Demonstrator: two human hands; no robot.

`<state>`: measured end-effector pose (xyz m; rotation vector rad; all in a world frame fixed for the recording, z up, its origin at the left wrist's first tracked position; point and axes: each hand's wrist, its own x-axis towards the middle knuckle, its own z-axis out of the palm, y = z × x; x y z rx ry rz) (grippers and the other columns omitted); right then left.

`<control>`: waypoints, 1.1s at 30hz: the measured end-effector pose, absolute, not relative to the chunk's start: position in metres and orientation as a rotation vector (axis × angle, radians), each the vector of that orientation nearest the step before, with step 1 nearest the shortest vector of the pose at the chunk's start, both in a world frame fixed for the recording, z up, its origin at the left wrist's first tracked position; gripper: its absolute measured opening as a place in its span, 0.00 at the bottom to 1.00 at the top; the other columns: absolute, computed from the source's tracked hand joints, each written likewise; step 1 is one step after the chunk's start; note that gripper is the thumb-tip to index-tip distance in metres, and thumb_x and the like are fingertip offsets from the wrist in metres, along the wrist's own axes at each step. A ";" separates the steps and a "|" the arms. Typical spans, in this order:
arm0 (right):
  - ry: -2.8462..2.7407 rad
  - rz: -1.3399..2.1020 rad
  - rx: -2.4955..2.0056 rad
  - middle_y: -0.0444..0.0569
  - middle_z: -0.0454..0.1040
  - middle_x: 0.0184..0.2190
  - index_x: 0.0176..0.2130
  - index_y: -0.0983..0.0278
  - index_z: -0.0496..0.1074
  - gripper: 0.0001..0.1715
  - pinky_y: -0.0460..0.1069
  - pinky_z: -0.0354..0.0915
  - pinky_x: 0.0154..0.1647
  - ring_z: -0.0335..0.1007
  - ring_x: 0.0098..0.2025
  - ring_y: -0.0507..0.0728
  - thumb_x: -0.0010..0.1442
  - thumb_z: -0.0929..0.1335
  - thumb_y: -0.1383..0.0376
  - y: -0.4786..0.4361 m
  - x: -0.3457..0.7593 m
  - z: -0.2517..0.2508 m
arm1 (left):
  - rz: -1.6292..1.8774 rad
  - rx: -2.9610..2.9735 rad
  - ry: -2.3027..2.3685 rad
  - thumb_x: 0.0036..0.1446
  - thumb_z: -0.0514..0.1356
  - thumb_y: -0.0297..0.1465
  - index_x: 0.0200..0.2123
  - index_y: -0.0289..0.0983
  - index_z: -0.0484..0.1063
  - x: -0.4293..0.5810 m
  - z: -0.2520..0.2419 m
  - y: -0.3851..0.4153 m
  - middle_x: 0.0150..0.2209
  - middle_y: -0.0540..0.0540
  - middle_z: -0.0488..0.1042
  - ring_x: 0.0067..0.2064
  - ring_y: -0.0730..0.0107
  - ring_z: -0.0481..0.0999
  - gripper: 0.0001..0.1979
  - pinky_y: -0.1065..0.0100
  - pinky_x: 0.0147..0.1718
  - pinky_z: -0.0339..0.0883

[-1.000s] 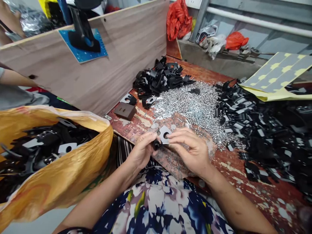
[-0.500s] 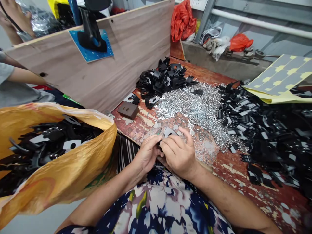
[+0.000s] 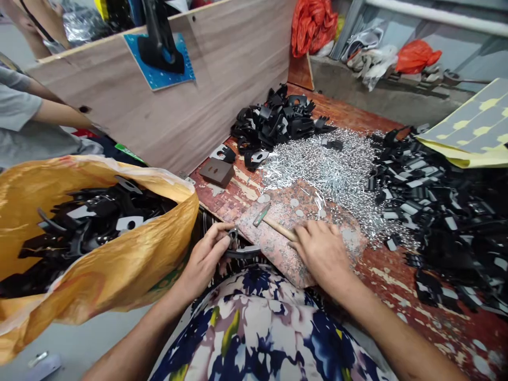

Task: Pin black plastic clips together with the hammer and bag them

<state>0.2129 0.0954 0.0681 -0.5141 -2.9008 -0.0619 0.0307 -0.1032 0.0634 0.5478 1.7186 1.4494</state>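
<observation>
Red-painted workbench [image 3: 381,280], surface worn, extends fwd. and R. of wearer; yellow sack [image 3: 159,254] of black plastic pcs. stands L. Heap of metal pins [image 3: 317,164] lies beyond stone slab [image 3: 270,254] at the near edge. R. hand [image 3: 323,254], palm down, appears to grasp the hammer's handle end, fingers curled over; L. hand [image 3: 206,259] pinches a clip pc. betw. thumb and fingers. Hammer [image 3: 280,227] lies over slab, long axis oblique: head L. and away, handle running R. and toward wearer. Black plastic clip pc. [image 3: 246,253], roughly crosswise, sits L. of and nearer wearer than hammer head, the two apart.
</observation>
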 end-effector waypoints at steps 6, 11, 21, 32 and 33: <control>-2.923 -0.217 -0.548 0.50 0.72 0.30 0.35 0.62 0.70 0.10 0.52 0.56 0.26 0.68 0.30 0.58 0.68 0.64 0.62 0.103 0.235 0.050 | 1.508 0.474 1.784 0.65 0.57 0.47 0.38 0.40 0.71 0.042 0.027 -0.084 0.24 0.54 0.68 0.20 0.74 0.63 0.16 0.73 0.17 0.54; -2.794 0.116 -0.530 0.46 0.77 0.28 0.54 0.61 0.71 0.16 0.50 0.60 0.21 0.71 0.23 0.55 0.71 0.61 0.63 0.103 0.257 0.061 | 1.467 0.618 1.969 0.67 0.53 0.46 0.35 0.39 0.75 0.048 0.011 -0.067 0.22 0.53 0.65 0.22 0.69 0.64 0.19 0.69 0.23 0.57; -2.766 0.134 -0.355 0.44 0.72 0.26 0.70 0.57 0.59 0.33 0.49 0.61 0.22 0.66 0.22 0.53 0.69 0.60 0.72 0.082 0.251 0.066 | 1.458 0.684 2.067 0.69 0.49 0.44 0.25 0.40 0.66 0.046 0.011 -0.067 0.22 0.53 0.62 0.27 0.67 0.64 0.22 0.67 0.30 0.54; -2.801 -0.143 -0.590 0.57 0.77 0.46 0.57 0.65 0.72 0.20 0.52 0.68 0.32 0.73 0.37 0.59 0.72 0.60 0.64 0.097 0.256 0.048 | 1.423 0.795 1.965 0.67 0.53 0.43 0.44 0.37 0.79 0.034 0.059 -0.085 0.26 0.50 0.71 0.29 0.64 0.69 0.20 0.68 0.31 0.62; -2.793 -0.235 -0.577 0.59 0.77 0.48 0.55 0.66 0.74 0.19 0.55 0.69 0.37 0.73 0.42 0.62 0.71 0.60 0.65 0.100 0.255 0.042 | 1.469 0.793 2.008 0.66 0.55 0.42 0.47 0.39 0.79 0.031 0.077 -0.098 0.30 0.49 0.74 0.32 0.63 0.71 0.18 0.68 0.33 0.64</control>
